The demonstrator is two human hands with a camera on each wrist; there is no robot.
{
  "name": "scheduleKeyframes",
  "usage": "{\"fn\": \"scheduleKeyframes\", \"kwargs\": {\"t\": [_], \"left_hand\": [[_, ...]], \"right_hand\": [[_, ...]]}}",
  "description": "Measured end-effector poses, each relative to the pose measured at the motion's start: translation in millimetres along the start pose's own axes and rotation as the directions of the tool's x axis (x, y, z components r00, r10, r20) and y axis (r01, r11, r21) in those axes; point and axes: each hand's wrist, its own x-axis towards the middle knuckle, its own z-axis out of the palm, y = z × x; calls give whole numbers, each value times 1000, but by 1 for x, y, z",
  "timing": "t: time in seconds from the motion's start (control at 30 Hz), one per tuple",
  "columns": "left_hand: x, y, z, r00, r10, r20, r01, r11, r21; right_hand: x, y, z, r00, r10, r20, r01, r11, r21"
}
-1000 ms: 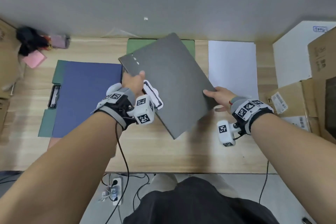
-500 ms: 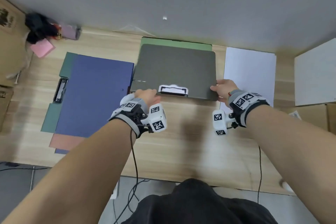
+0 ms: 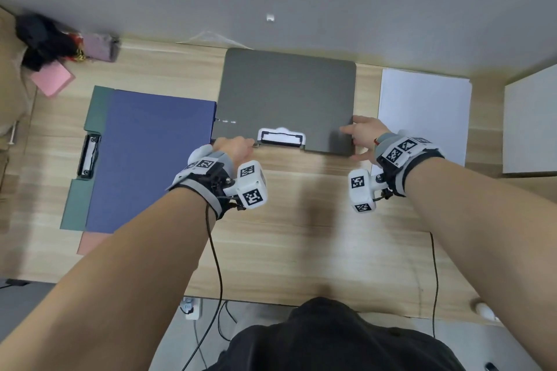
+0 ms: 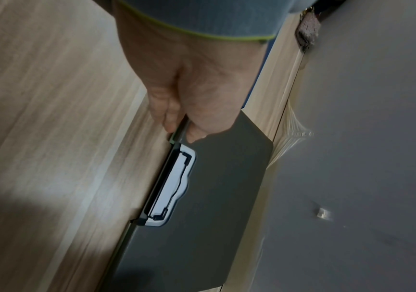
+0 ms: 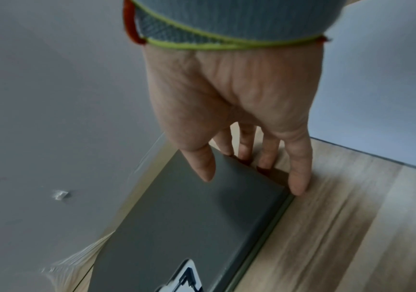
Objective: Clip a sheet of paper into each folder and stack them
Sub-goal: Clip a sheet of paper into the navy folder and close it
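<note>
Grey folder (image 3: 286,93), at the table's (image 3: 301,220) far edge: near edge is being pinched by left hand (image 3: 233,147); right edge is being touched by right hand (image 3: 364,135), fingers (image 5: 299,168) straight, tips partly hidden.

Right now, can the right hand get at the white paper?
Probably yes. The paper lies uncovered just right of the right hand, with nothing between them; the hand only touches the edge of the grey folder.

Light wood-grain desk (image 3: 301,220), grey folder (image 3: 286,93) flat at rear centre, blue folder (image 3: 150,159) at left atop an open green folder (image 3: 78,196), pink folder (image 3: 90,242) corner showing beneath, white paper (image 3: 422,111) at right, pink pad (image 3: 52,80) near rear left corner
</note>
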Motion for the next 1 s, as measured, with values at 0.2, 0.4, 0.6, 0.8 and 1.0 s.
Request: {"fn": "scheduleKeyframes", "kwargs": {"t": [0.2, 0.4, 0.6, 0.8, 1.0], "left_hand": [[-15, 5, 2, 996, -54, 71, 47, 995, 93], [-45, 6, 47, 990, 21, 142, -63, 953, 298], [-71, -4, 123, 923, 165, 349, -327, 813, 482], [-76, -37, 182, 893, 76, 444, -370, 685, 628], [-73, -54, 212, 901, 77, 427, -371, 649, 665]], "right_hand": [[3, 2, -2, 999, -31, -25, 31, 999, -30], [4, 14, -48, 957, -145, -250, 82, 965, -248], [9, 70, -117, 882, 58, -468, -253, 896, -365], [31, 123, -144, 898, 165, -407, -323, 876, -358], [20, 126, -145, 862, 147, -486, -337, 882, -331]]}}
